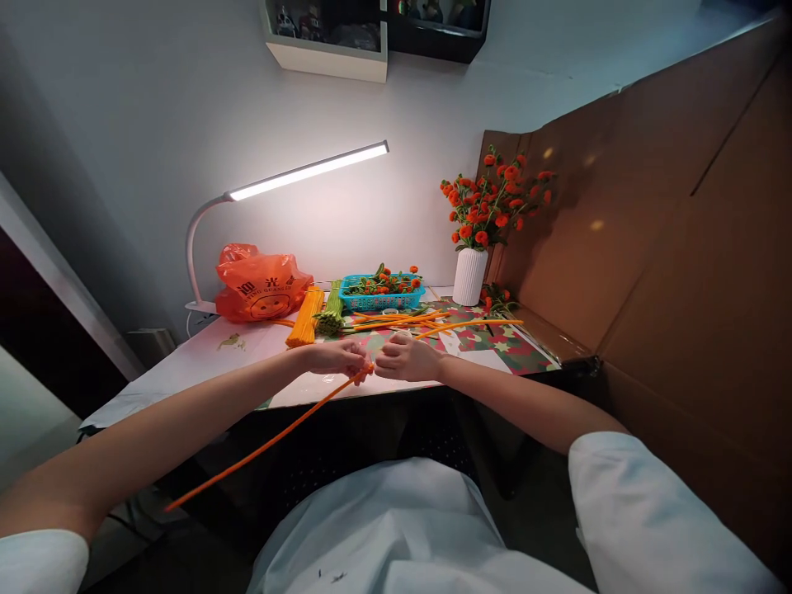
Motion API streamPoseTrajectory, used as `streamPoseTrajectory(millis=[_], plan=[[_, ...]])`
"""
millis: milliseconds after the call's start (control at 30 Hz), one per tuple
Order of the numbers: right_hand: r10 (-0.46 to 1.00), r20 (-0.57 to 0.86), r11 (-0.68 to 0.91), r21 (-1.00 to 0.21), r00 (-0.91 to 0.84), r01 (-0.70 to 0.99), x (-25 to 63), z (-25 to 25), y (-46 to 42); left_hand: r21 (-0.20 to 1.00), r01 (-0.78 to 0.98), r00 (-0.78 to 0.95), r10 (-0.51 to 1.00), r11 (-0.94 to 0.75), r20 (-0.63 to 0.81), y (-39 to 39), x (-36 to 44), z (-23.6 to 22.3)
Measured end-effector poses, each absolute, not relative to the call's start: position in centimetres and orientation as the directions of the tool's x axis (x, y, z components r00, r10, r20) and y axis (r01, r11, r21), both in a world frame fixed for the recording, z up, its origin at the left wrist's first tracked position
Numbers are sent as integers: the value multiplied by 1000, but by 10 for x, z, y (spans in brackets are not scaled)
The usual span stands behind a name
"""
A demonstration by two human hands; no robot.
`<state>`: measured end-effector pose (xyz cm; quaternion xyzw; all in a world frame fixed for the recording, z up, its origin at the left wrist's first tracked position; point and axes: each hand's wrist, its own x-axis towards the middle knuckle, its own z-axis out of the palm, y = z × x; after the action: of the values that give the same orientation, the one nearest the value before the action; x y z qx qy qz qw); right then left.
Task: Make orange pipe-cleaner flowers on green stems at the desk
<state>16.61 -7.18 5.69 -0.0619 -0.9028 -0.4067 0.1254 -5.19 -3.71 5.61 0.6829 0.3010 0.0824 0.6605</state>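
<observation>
Over the table's front edge my two hands are close together, fingers curled. My left hand (339,358) pinches an orange pipe cleaner (298,422), whose long loose end slants down to the lower left, past the table edge. A small twisted orange clump (366,370) sits between the hands at the fingertips. My right hand (407,358) is closed at the other side of that clump, and another orange length (476,324) runs from behind it toward the right. Whether both lengths are one piece is hidden by the fingers.
Behind my hands lie loose orange pipe cleaners (396,320), an orange bundle (305,318), a green bundle (332,305) and a blue basket (382,302) of flowers. A white vase (469,278), red bag (263,285) and lamp (309,171) stand behind. Cardboard (656,214) walls the right.
</observation>
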Motion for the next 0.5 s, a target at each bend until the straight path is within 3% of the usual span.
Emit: streamPoseTrajectory(millis=[133,300,400,500], plan=[[-237,252,573,816,-938,74,167,71,-96,952,185,860,427,245,-278,-71,-51,39],[-608,288,484,873,-740,-57,154,84,-146,865,134,939,216,484,-266,-139,-50,12],[-738,273,437,890,-618,-128,144,90,-167,792,136,966,97,595,-239,-175,-49,5],[-787,282,420,896,-549,-143,135,95,-176,750,84,980,83,656,-182,-198,-47,1]])
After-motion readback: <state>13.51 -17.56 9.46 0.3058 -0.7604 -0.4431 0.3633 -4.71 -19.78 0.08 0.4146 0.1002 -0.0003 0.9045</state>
